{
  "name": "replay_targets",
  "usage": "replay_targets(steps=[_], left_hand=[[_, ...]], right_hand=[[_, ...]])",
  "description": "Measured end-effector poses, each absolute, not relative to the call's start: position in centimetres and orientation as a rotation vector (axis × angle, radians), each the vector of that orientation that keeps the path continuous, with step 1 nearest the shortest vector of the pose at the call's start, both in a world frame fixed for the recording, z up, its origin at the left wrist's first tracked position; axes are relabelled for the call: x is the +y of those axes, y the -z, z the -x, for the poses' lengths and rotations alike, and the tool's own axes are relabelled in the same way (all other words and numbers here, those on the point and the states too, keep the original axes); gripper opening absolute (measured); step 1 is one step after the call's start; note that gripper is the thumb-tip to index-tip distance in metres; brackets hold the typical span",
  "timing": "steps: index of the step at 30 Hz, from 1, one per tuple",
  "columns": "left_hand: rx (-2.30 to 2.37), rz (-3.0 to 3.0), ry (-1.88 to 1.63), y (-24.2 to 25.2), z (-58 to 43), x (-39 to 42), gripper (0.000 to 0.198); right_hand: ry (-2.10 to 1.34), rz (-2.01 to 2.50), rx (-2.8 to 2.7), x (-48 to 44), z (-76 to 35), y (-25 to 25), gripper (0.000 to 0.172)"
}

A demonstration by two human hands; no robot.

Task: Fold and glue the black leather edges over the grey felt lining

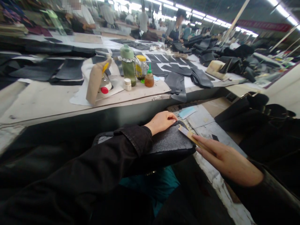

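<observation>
A black leather bag (172, 139) lies across my lap, with a grey felt-like face turned up and black edges around it. My left hand (162, 122) rests at its far edge, fingers curled closed on the black rim near the far right corner. In my right hand (220, 154) is a flat brush (190, 135) with yellowish bristles, a metal band and a wooden handle. Its bristle end points up and left, near the bag's right edge, close to my left fingertips. Whether the bristles touch the rim I cannot tell.
On the table ahead stand a green bottle (128, 67), a yellow-lidded jar (141, 67), a small amber squeeze bottle (149, 79) and a white bottle (127, 84). Black leather pieces (174, 82) lie behind. A blue mask (187, 112) and black bags (243, 109) are at right. People work farther back.
</observation>
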State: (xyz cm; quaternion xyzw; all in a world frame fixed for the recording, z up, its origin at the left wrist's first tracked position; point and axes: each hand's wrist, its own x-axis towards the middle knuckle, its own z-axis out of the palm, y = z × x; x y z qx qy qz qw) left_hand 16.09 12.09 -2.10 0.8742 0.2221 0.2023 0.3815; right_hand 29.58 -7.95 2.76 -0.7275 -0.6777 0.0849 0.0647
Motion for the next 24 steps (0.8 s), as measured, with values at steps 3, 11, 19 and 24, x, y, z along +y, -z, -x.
replay_targets(steps=[3,11,19,24], left_hand=[[0.551,-2.219,-0.536,2.3,-16.1,12.1,0.022],[0.538,-2.246,-0.530,2.4,-16.2,12.2,0.024],[0.458,-2.377,-0.551,2.3,-16.1,12.1,0.026],[0.442,-2.408,-0.552,2.4,-16.3,12.0,0.025]], right_hand=[[-0.206,2.193,-2.059,-7.8,-29.2,-2.8,0.042],[-0.119,2.297,-2.027,-7.7,-28.4,-2.9,0.044],[0.117,2.399,-1.984,-7.8,-26.7,-2.6,0.042],[0.073,2.322,-2.016,-7.4,-26.9,-2.2,0.042]])
